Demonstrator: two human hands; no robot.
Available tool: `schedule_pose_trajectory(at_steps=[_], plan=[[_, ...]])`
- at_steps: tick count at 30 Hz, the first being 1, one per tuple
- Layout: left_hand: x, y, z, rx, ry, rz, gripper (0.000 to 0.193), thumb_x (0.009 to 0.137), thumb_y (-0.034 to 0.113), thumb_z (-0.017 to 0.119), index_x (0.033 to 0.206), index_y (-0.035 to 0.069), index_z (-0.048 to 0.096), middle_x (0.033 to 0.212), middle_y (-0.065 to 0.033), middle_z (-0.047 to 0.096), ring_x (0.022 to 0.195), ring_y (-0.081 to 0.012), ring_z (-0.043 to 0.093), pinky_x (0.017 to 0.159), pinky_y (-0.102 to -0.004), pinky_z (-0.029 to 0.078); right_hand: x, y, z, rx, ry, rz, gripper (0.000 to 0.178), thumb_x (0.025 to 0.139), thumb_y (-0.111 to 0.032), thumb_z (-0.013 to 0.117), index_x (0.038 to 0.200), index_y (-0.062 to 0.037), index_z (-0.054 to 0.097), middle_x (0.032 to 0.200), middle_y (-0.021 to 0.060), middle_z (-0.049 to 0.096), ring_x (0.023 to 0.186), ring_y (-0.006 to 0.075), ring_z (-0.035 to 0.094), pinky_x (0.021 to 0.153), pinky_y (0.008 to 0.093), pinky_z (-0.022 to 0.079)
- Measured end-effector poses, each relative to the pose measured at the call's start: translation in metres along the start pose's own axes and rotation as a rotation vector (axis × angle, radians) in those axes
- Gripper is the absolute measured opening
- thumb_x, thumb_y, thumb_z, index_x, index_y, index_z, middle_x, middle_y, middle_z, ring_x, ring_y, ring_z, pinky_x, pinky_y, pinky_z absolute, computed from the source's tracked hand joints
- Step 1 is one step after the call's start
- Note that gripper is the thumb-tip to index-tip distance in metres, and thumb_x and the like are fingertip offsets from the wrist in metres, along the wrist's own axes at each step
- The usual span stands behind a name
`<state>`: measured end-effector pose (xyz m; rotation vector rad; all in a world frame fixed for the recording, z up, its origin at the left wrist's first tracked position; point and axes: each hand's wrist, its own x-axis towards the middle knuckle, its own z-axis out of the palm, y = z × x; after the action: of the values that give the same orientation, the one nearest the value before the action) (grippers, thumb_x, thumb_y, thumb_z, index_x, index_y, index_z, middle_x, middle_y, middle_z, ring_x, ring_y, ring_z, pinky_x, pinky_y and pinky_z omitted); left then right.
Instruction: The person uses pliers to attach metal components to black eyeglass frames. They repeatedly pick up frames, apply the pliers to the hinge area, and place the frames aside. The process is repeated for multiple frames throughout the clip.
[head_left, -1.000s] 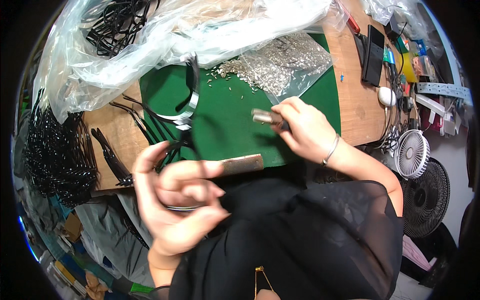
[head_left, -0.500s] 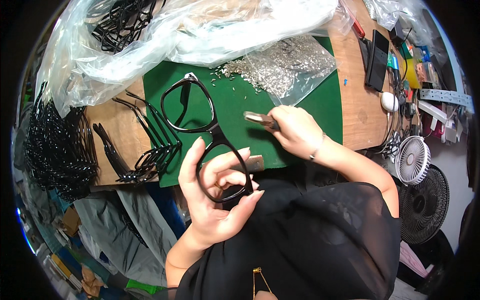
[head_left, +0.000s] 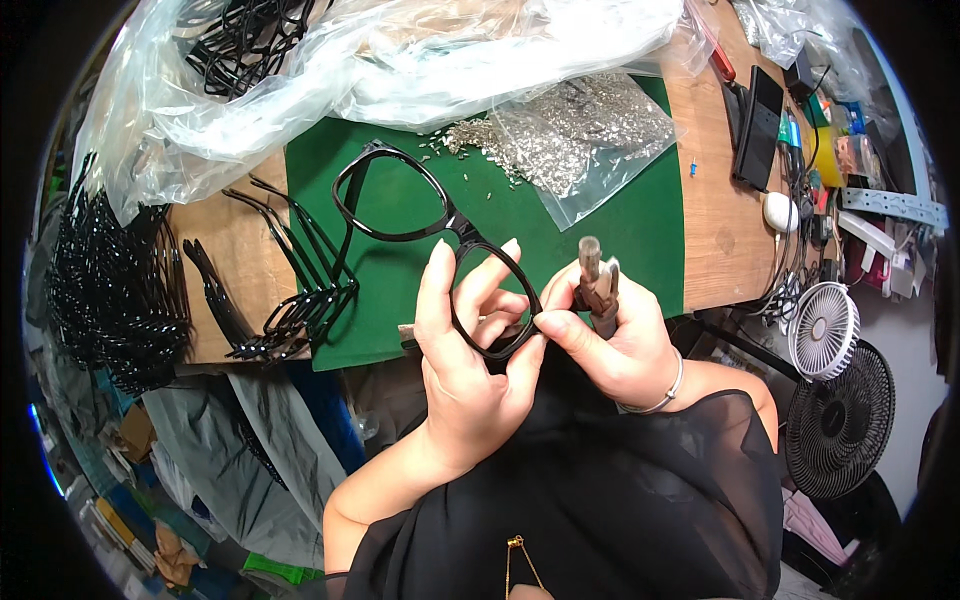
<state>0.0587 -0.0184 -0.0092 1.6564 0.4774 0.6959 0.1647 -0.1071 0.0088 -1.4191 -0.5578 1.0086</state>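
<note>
A black glasses frame hangs slanted above the green mat, its upper rim pointing away to the left. My left hand is closed around the nearer lens opening, with its fingers behind and through the rim and the thumb at the outer end. Close beside it, my right hand has a pair of pliers in its grip, jaws up and slightly apart. The right thumb and forefinger also meet at the frame's nearer outer corner; the hinge there is hidden by the fingertips.
Small silvery metal pieces spill from a clear bag on the mat. Several black frames lie at left, beside a large black pile. Plastic sheeting covers the back. At right are a phone, cables and a white fan.
My right hand has come toward me to the frame, turning the pliers jaws upward. My left hand has carried the frame right and tilted it.
</note>
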Motion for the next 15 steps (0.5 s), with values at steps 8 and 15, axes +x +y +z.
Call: schedule_pose_trajectory(at_steps=[8,15], plan=[[0.002,0.002,-0.013,-0.093,-0.128,-0.072,0.085,0.068,-0.013,0.061,0.132,-0.002,0.007,0.121,-0.0176,0.045,0.091,-0.0204,0.055,0.081,-0.0285,0.049,0.009,-0.015,-0.005,0.154,-0.176,0.341,0.017,0.082,-0.013,0.061,0.088,-0.0004,0.051,0.083,0.0013,0.055,0.077,0.0066,0.050,0.071,0.0216,0.041],[-0.001,0.014,-0.041,-0.244,-0.243,-0.212,0.086,0.070,-0.014,0.058,0.133,0.003,0.002,0.125,-0.0203,0.040,0.100,-0.0215,0.053,0.085,-0.0314,0.046,0.008,-0.024,-0.005,0.100,-0.410,0.357,0.024,0.080,-0.010,0.062,0.098,0.0013,0.051,0.088,0.0028,0.054,0.083,0.0091,0.049,0.076,0.0250,0.042]])
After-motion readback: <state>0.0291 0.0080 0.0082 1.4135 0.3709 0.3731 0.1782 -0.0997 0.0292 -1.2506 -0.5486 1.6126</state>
